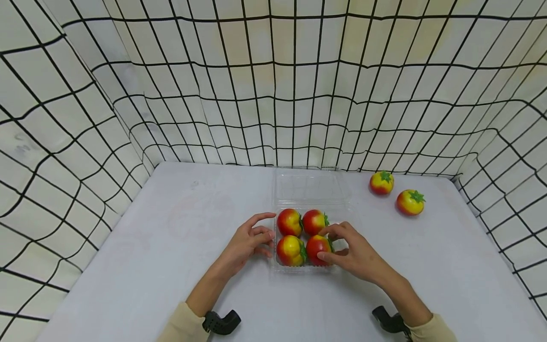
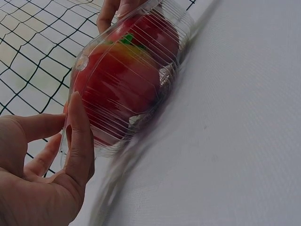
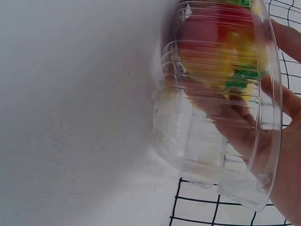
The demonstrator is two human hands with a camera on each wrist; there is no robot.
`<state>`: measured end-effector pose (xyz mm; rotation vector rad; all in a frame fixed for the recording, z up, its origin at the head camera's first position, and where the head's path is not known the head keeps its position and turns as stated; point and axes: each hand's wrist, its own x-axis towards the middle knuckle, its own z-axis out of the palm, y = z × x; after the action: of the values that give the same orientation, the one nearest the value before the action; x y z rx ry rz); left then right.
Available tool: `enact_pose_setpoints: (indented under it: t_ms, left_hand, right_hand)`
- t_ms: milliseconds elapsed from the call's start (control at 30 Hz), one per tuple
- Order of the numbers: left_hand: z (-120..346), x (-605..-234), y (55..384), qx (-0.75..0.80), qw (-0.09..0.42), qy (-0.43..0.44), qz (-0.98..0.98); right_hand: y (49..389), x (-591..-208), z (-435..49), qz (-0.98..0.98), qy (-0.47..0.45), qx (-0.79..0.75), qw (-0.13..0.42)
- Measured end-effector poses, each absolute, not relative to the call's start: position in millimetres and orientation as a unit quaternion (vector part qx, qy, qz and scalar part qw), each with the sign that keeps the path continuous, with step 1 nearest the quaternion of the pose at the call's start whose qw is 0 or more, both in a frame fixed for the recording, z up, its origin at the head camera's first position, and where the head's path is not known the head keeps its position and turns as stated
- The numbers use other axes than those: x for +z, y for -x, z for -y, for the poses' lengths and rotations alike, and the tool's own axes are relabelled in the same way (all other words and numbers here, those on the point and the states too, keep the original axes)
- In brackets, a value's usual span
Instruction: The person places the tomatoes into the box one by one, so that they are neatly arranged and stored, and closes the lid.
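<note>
On the white table sits a clear plastic clamshell box (image 1: 299, 269) with its lid (image 1: 312, 187) folded back. Inside are two rows of two red-and-yellow, tomato-like fruits with green leafy tops. My right hand (image 1: 361, 254) reaches over the box's right side and holds the front right fruit (image 1: 317, 248) between thumb and fingers; in the right wrist view a fruit (image 3: 211, 40) shows through the ribbed wall. My left hand (image 1: 243, 244) is at the left wall, beside the front left fruit (image 1: 289, 250). In the left wrist view, its fingertips (image 2: 76, 106) touch the box edge.
Two more such fruits, one at the back (image 1: 381, 183) and one farther right (image 1: 410, 203), lie on the table to the right of the lid. Black netting (image 1: 295, 99) over white walls encloses the table at the back and both sides.
</note>
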<state>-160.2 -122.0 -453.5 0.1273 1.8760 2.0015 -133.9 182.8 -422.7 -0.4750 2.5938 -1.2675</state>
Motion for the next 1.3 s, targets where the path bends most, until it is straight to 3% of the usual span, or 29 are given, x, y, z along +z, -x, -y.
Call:
enact_pose_setpoints:
  t_ms: [967,1300]
  left_hand:
    - [122,-454,160,0.713,0.197,-0.043,-0.671]
    - [122,-455,161,0.715,0.198,-0.039,-0.67]
  right_hand:
    - [143,-419,-202,-0.889,0.171,-0.423,-0.033]
    - [147,-418,-211,-0.888,0.158,-0.429,-0.052]
